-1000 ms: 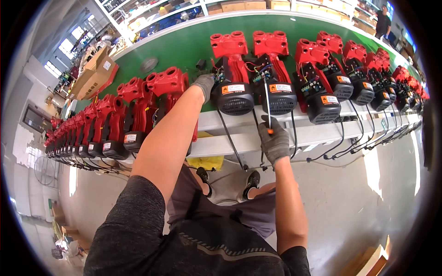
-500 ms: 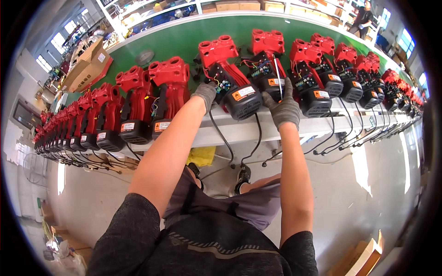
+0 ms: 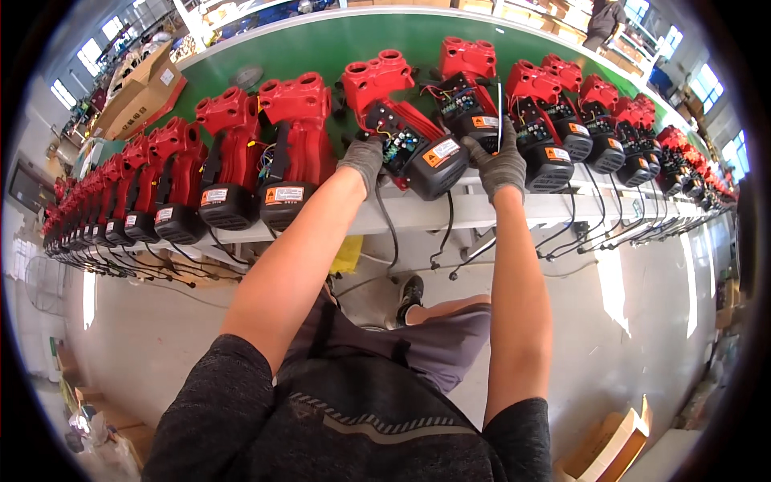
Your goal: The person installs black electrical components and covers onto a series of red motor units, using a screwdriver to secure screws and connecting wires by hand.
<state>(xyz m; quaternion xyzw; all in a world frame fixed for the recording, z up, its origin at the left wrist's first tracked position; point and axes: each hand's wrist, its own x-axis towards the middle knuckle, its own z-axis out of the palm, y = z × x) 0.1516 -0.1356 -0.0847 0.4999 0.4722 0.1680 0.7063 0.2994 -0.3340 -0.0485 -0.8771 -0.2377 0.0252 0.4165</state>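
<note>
In front of me on the bench, a red power-tool body [image 3: 377,78] carries an opened black housing with a bare circuit board [image 3: 399,143] and wires. Its black end cap [image 3: 438,168] bears an orange and white label and slants to the right. My left hand [image 3: 363,163], in a grey glove, grips the housing's left side, its fingertips partly hidden. In my gloved right hand [image 3: 499,165] is a screwdriver [image 3: 499,112], shaft pointing up. That hand's thumb side rests against the end cap, beside a neighbouring opened tool [image 3: 474,104].
Similar red tools [image 3: 293,145] line the bench both ways, their black cords [image 3: 450,233] hanging over the front edge. An open cardboard box [image 3: 140,95] stands at the back left of the green bench top [image 3: 321,42]. A person [image 3: 604,24] is at the far right.
The black housing between my hands has swung, its end cap now turned rightward and slightly up. My right hand stays on the screwdriver. The view has shifted a little.
</note>
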